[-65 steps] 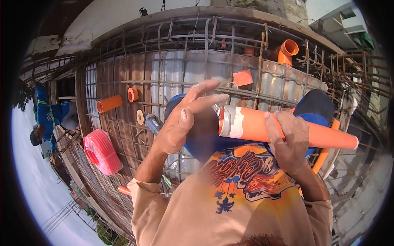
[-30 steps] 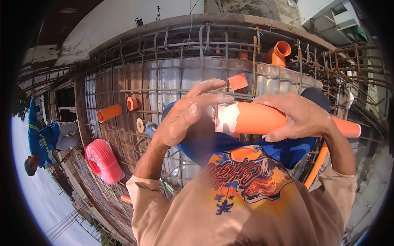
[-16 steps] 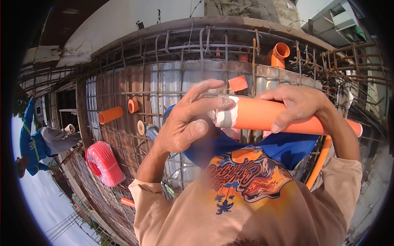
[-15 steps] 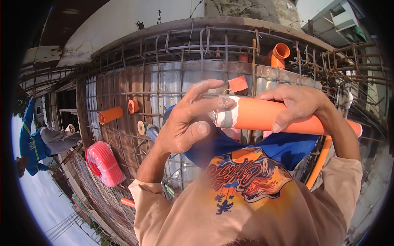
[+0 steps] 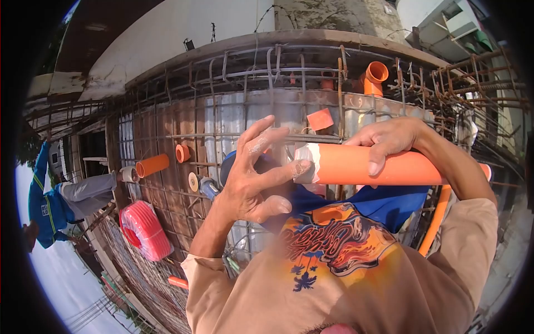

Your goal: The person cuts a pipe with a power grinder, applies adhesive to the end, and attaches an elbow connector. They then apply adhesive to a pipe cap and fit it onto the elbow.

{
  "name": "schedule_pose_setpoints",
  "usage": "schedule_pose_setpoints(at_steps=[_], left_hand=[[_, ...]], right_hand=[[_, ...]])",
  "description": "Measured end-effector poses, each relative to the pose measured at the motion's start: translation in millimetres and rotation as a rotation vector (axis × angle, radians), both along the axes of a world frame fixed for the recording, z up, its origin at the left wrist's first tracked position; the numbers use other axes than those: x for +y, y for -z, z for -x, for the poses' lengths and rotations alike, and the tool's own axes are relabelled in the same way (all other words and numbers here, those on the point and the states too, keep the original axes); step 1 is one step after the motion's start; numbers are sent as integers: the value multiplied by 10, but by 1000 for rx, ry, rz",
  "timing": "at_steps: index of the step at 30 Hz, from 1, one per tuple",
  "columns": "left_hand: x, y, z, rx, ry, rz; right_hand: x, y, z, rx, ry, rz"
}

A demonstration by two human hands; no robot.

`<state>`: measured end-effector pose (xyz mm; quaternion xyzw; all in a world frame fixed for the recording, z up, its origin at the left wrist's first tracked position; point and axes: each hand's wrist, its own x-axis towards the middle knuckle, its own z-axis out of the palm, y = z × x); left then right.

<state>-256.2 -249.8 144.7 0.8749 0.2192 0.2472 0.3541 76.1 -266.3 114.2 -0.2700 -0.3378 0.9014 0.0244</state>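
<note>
My right hand [image 5: 392, 142] is wrapped over an orange plastic pipe [image 5: 409, 167] that lies crosswise in front of my chest. The pipe's left end carries a smeared whitish-grey coating [image 5: 307, 161] with a ragged edge. My left hand [image 5: 258, 175] is spread at that end, its index fingertip right at the coating and the other fingers apart. Pale residue marks the left fingers. Blue cloth [image 5: 384, 203] shows below the pipe.
Left of me are a short orange pipe [image 5: 153, 166], an orange coupling [image 5: 182, 153], an angle grinder [image 5: 208, 188] and a pink-red tubing coil [image 5: 146, 231]. An orange elbow [image 5: 374, 80] sits among the rebar [image 5: 303, 106]. A person in blue [image 5: 50, 214] stands at far left.
My left hand has opened wider and shifted slightly down, its fingers easing off the coated end. My right hand keeps hold of the pipe. The person at far left has shifted.
</note>
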Motion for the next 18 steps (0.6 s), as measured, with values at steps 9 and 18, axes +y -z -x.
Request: schedule_pose_setpoints(at_steps=[9, 18], left_hand=[[-34, 17, 18, -165, -152, 333], [107, 43, -258, -52, -20, 275]], right_hand=[[93, -6, -74, 44, 1, 120], [102, 4, -87, 43, -35, 50]])
